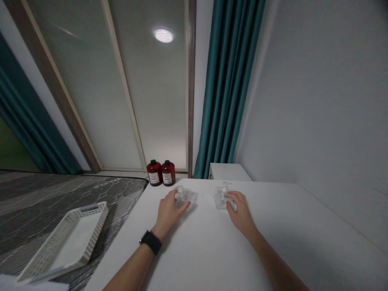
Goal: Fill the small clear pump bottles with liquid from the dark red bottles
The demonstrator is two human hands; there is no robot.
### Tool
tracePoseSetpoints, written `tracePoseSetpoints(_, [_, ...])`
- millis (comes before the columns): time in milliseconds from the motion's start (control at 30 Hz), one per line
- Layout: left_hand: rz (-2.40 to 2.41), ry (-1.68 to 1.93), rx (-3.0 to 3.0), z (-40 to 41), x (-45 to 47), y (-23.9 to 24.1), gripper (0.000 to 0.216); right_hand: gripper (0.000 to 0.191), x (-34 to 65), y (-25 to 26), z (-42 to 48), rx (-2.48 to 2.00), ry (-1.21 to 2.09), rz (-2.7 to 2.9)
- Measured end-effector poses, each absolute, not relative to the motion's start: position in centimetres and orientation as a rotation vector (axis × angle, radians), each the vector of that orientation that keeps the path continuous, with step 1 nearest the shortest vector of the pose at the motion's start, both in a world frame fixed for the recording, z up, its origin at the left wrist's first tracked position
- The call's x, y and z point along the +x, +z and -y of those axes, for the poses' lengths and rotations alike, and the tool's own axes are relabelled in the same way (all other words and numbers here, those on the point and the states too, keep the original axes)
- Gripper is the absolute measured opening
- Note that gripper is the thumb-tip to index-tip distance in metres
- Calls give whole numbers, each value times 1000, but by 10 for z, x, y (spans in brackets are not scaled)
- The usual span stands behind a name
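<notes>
Two small clear pump bottles stand on the white table (212, 250). My left hand (169, 212), with a black watch on its wrist, wraps its fingers round the left clear bottle (185, 195). My right hand (239, 210) closes on the right clear bottle (221, 197), whose pump head shows above my fingers. Both bottles rest on the tabletop, toward its far side.
Two dark red bottles (161, 173) with white labels stand on the sill behind the table. A white perforated basket (68, 240) lies on the grey patterned bed at the left. A small white cabinet (228, 171) and teal curtains (227, 89) are behind.
</notes>
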State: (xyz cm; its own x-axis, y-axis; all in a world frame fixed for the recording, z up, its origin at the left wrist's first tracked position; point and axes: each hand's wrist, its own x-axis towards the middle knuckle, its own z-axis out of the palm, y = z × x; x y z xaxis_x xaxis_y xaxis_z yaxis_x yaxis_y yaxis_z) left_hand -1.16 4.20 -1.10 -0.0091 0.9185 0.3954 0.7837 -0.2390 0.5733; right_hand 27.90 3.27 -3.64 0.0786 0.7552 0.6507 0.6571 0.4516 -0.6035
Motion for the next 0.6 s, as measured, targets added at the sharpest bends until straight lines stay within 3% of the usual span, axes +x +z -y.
tracePoseSetpoints(233, [-1791,1048,2133,-35,-6,-10,64,22,261,-51,-33,-1211,252,1595])
tracePoseSetpoints(433, [-1482,958,2170,-32,-19,-6,77,40,264,-52,-33,-1258,247,1704])
tracePoseSetpoints(600, [-1314,770,2253,-28,-34,5,79,30,263,-45,-29,-1281,257,1740])
